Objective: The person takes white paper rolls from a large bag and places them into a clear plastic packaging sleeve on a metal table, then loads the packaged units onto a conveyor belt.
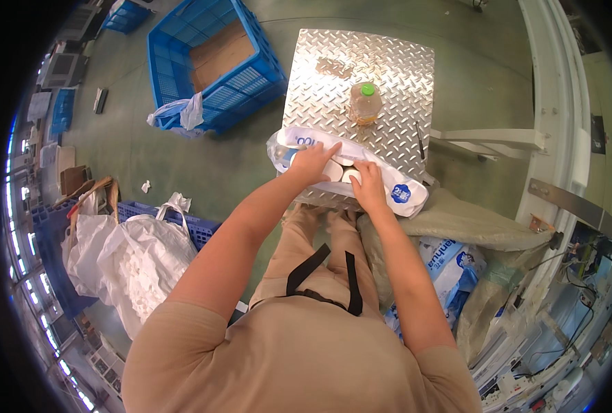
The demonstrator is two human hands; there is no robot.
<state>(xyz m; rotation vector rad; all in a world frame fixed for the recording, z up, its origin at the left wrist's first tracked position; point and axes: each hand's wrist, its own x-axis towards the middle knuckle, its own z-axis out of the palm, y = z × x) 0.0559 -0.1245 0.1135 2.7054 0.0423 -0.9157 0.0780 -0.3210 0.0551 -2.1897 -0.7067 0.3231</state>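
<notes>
A long white plastic bag (pixel 410 197) with blue print lies across the near end of a metal tread-plate table. Through its open slit show several white rounded pieces (pixel 332 171), which look like rolls. My left hand (pixel 311 165) grips the bag toward its left end, its fingers over the far edge of the slit. Just to the right, my right hand (pixel 370 187) holds the bag by the slit, fingertips bent over the film. Both palms face down, so parts of the grip are hidden. Beyond the bag stands a clear bottle (pixel 366 107) with a green cap.
The tread-plate table (pixel 403 76) carries a thin dark tool (pixel 420 140) at its right edge. A large blue crate (pixel 258 69) stands at the far left, a plastic bag over its rim. White sacks (pixel 141 258) lie at my left, blue-and-white packaging (pixel 450 268) at my right.
</notes>
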